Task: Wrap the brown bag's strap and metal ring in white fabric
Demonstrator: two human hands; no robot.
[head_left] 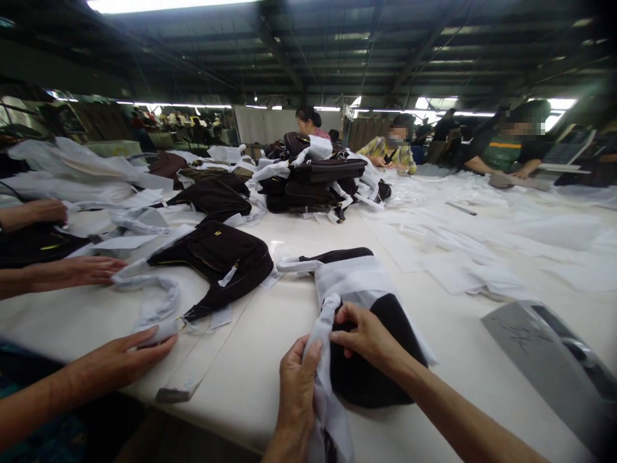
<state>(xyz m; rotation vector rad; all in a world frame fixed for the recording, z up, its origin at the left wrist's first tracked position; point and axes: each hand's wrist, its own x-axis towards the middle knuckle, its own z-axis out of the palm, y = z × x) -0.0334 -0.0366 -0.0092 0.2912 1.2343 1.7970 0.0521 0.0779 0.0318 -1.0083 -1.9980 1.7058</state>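
A dark bag lies on the table in front of me, with a sheet of white tissue paper across its upper part. Its strap is wrapped in white paper and runs down toward the table's near edge. My left hand grips this wrapped strap, the thumb lying along it. Close to the strap's upper end, my right hand has its thumb and fingers pinched together beside the bag. What sits between those fingertips is too small to make out.
To the left, a co-worker's hands handle another dark bag with a paper-wrapped strap. A pile of bags stands farther back. At right are a grey box, loose white sheets and a thin flat tool. Other people work across the table.
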